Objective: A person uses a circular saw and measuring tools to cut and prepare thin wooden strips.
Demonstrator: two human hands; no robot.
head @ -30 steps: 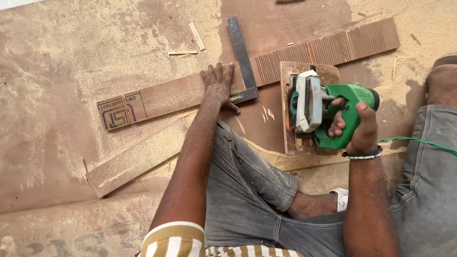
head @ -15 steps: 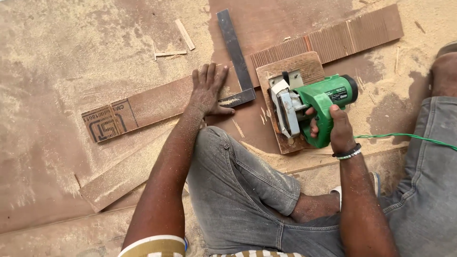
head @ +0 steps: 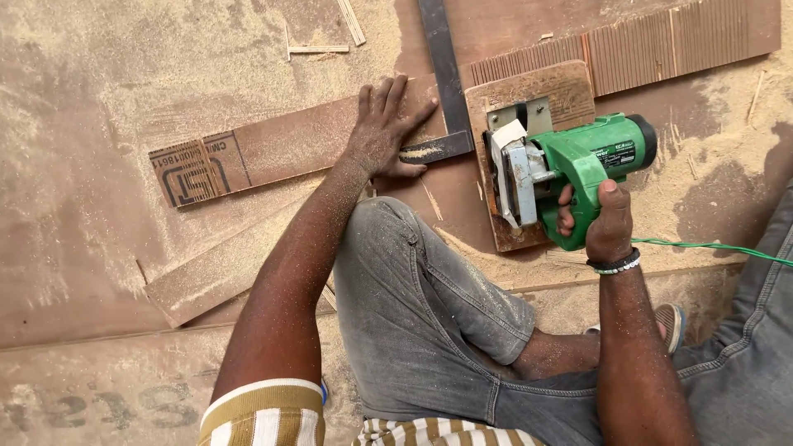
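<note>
Head view, looking down on a person seated on a sawdust-covered floor. The right hand (head: 610, 225) is wrapped shut around the handle of a green electric circular saw (head: 570, 169), the thumb lying over the top of the grip and the fingers curled beneath. The saw body runs roughly left to right across the picture, its motor end pointing right and its grey blade guard facing left; it sits on a small brown base board (head: 529, 99). A green power cord (head: 710, 246) trails off to the right from just beside the wrist, which wears a beaded bracelet (head: 615, 265). The left hand (head: 384, 132) lies flat, fingers spread and closed on nothing, pressing down on a long plywood strip (head: 289, 144) and on the short arm of a dark metal square (head: 442, 74). The strip's long axis runs from lower left to upper right, passing under the square and on beneath the base board; its right part is scored with many close parallel cuts (head: 661, 49). The square's long arm crosses the strip towards the top edge, just left of the saw's guard. The uncut length lies left of the saw, nearer the left hand. A loose offcut (head: 223, 272) rests below the strip.
</note>
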